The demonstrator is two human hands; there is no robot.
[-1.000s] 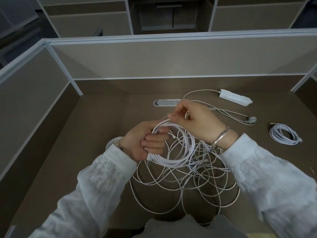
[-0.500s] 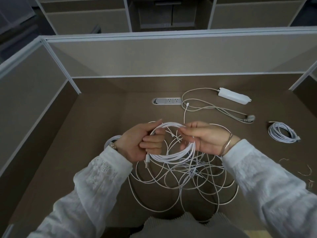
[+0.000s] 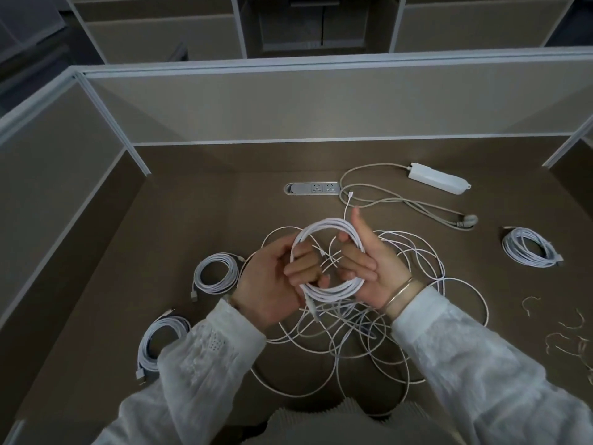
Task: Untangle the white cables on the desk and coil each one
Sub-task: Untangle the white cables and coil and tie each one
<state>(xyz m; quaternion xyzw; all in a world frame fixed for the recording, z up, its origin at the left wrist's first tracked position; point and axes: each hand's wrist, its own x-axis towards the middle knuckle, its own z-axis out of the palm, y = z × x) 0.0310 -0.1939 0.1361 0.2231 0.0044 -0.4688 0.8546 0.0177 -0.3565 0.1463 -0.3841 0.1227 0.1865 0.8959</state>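
The left hand (image 3: 272,284) grips the 9 o'clock side of the partly wound coil (image 3: 327,255), fingers curled round the bundled turns. The right hand (image 3: 369,264) holds the 3 o'clock side with its fingers hooked through the loop and the thumb raised clear. The coil is held above the counter (image 3: 192,220), directly over the loose tangle (image 3: 369,332), which spreads from the centre toward 4 and 5 o'clock. A free strand runs from the coil toward 12 o'clock and ends in a small connector (image 3: 350,194) near the recessed socket panel (image 3: 313,188). Three finished coils lie apart from the work: one at 9 o'clock (image 3: 216,273), one at 8 o'clock (image 3: 157,345), one at 3 o'clock (image 3: 529,247). A power strip (image 3: 438,178) with its grey lead lies at 1 o'clock. Probable faults from this state: the trailing strand likely passes through loops of the tangle, so further winding may lift the whole mass or tighten a knot. The turns are restrained at two points only; a slackened grip would let them spring open and drop into the tangle. The free connector may also snag the grey lead when drawn in.
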